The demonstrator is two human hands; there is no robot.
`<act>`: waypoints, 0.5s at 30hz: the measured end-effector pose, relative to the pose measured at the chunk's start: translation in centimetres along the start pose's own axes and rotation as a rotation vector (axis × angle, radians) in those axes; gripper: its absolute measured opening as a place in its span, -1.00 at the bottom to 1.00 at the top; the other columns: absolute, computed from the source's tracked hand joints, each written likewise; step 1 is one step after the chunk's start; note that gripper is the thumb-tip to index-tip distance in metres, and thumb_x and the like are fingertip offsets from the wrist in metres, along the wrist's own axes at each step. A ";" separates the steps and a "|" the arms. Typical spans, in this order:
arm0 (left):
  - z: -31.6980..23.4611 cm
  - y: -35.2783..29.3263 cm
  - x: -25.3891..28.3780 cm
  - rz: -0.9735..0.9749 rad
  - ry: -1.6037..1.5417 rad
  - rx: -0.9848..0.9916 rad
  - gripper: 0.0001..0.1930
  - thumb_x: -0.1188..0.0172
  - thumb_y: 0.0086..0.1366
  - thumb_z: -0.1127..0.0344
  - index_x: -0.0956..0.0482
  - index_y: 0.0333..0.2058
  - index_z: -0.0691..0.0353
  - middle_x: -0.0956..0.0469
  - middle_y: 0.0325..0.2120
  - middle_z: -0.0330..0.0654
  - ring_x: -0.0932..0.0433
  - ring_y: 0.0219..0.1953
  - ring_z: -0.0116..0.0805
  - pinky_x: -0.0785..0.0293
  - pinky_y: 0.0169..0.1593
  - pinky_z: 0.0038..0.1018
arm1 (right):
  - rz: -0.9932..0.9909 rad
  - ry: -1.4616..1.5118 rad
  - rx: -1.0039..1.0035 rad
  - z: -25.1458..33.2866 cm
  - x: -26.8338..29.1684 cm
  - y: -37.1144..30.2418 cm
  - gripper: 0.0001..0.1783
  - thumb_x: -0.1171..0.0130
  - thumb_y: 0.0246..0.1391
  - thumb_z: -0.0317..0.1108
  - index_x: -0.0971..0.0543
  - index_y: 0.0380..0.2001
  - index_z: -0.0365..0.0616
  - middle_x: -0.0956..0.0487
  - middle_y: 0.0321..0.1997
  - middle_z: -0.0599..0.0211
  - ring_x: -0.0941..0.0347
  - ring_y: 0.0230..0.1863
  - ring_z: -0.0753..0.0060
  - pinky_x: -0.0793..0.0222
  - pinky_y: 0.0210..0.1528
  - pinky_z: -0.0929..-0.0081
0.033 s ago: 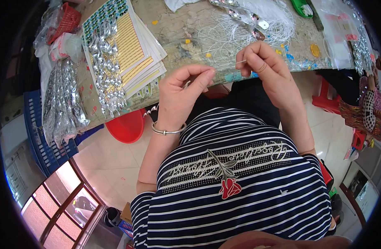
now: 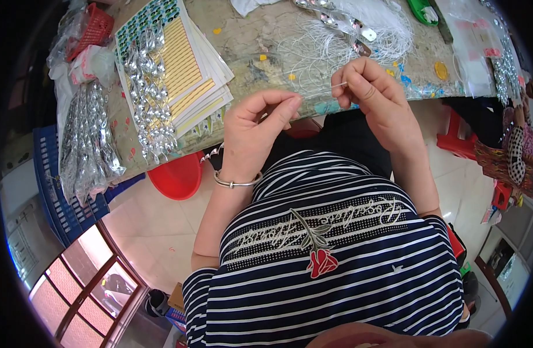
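Above the front edge of the worktable, my left hand (image 2: 258,122) is closed in a pinch, thumb against the fingers. My right hand (image 2: 374,95) pinches a thin white thread (image 2: 339,85) between thumb and forefinger. The thread appears to run across the small gap towards the left fingertips, though it is very faint there. What sits inside the left pinch is hidden by the fingers. Beside my left wrist, a short piece of shiny silver twisted strip (image 2: 213,153) hangs below the table edge.
A tangle of white thread (image 2: 388,32) lies beyond my right hand, with shiny silver pieces (image 2: 359,46) on it. Sticker sheets (image 2: 191,64) carry silver strands (image 2: 147,87) at left. Bagged silver strands (image 2: 89,145) overhang the edge. A red basin (image 2: 176,177) stands below.
My right hand has shifted very slightly to the right with the thread. My left hand stays almost where it was.
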State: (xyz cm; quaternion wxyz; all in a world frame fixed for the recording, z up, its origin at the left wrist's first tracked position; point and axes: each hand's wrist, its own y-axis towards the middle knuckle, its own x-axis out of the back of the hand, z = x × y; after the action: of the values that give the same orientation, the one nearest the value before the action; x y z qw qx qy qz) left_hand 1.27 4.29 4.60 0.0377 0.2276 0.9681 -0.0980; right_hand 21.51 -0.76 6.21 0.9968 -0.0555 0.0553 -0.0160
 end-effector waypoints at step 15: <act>-0.1 -0.3 -1.4 -0.033 -0.096 -0.036 -0.87 -0.17 0.22 0.40 -0.59 -0.28 0.32 -0.56 -0.48 -0.27 -0.39 -0.50 -0.65 -0.26 -0.43 -0.72 | 0.010 -0.666 0.543 0.3 -2.0 0.3 -0.98 -0.08 0.06 -0.51 -0.47 -0.40 -0.17 -0.54 -0.17 0.25 -0.42 -0.20 0.38 -0.30 -0.09 0.49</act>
State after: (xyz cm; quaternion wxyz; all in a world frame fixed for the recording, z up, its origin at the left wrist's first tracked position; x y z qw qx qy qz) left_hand 2.35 3.43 4.91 0.0867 0.2061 0.9703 -0.0922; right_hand 19.55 -0.31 6.72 0.9388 0.2068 -0.2753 -0.0062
